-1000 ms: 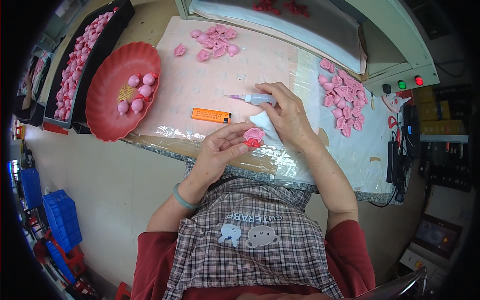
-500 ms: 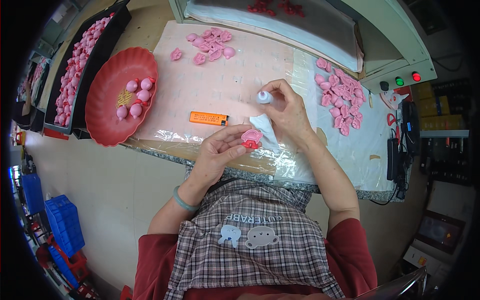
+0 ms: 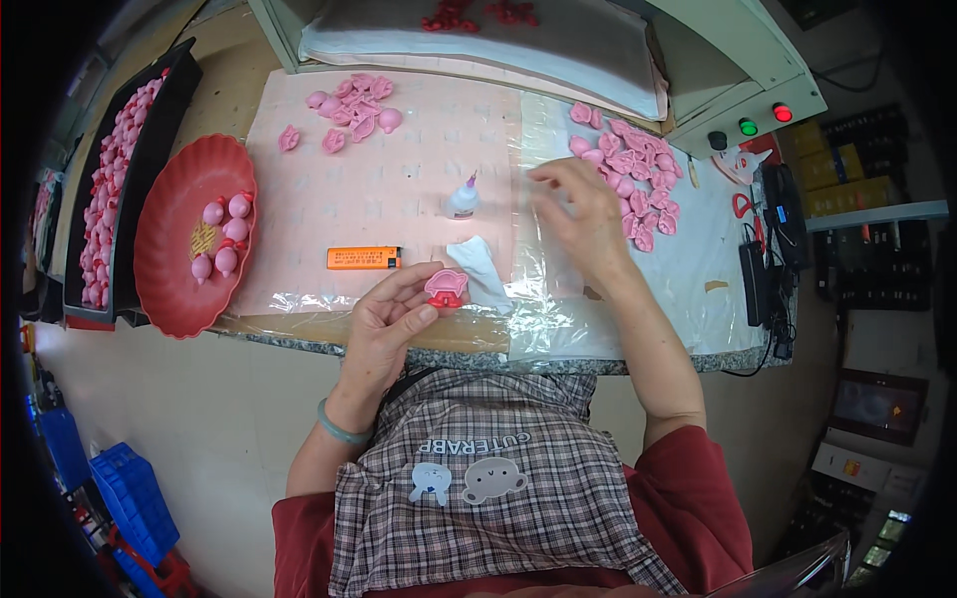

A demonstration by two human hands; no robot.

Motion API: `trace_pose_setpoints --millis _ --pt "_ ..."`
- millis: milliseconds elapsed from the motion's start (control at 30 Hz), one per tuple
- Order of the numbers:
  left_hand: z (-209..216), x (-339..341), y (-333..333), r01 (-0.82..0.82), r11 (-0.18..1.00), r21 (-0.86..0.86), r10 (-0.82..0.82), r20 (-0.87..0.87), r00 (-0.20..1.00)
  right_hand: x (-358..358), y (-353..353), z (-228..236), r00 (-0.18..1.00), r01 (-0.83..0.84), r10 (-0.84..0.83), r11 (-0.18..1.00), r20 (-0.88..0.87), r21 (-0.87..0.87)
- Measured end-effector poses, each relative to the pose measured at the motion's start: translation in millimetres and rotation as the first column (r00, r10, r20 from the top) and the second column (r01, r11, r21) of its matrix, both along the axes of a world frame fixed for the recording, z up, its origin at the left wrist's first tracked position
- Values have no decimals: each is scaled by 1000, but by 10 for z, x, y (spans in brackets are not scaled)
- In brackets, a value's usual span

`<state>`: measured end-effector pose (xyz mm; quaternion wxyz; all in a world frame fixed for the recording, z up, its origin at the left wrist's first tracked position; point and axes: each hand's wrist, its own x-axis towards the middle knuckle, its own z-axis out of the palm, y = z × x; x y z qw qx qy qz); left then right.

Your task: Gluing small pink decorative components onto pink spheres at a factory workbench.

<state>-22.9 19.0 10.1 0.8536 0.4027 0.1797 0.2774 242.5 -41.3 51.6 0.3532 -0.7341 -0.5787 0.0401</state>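
Between its thumb and fingers my left hand (image 3: pixel 392 317) pinches a small pink plastic shell with a red base (image 3: pixel 446 287), its hollow side up. My right hand (image 3: pixel 583 212) is empty with its fingers apart, raised beside the pile of pink plastic parts (image 3: pixel 640 169) at the right. A small white glue bottle (image 3: pixel 463 199) with a purple tip stands upright on the mat. Near my left hand lie a folded white cloth (image 3: pixel 480 269) and an orange lighter (image 3: pixel 363 258). More pink pieces (image 3: pixel 354 104) are scattered at the far left of the mat.
A red scalloped bowl (image 3: pixel 164 239) at the left holds several pink and red pieces. Beyond it stands a black crate (image 3: pixel 159 110) full of similar ones. A metal machine housing (image 3: pixel 743 75) with lit buttons borders the back. Black cables and adapters (image 3: pixel 755 284) lie at the right edge.
My right hand has let go of the glue bottle, now standing on the mat, and moved toward the right pile. My left hand still holds the pink and red piece. The view has shifted.
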Motion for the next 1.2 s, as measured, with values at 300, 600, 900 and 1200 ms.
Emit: trace_pose_setpoints --millis 300,600,900,1200 --pt "-15 17 -5 14 1000 0 -14 -2 1000 486 -321 8 899 156 -105 984 424 -86" --pt "-26 5 -5 1 1000 11 0 -12 1000 445 -324 -46 953 41 -4 993 304 -115" --pt "-5 19 -12 -19 999 27 20 -45 999 144 -391 -138 942 -88 79 996 327 12" --pt "-17 4 -1 8 1000 -13 -8 -27 1000 279 -385 57 994 0 -7 998 -108 -62"
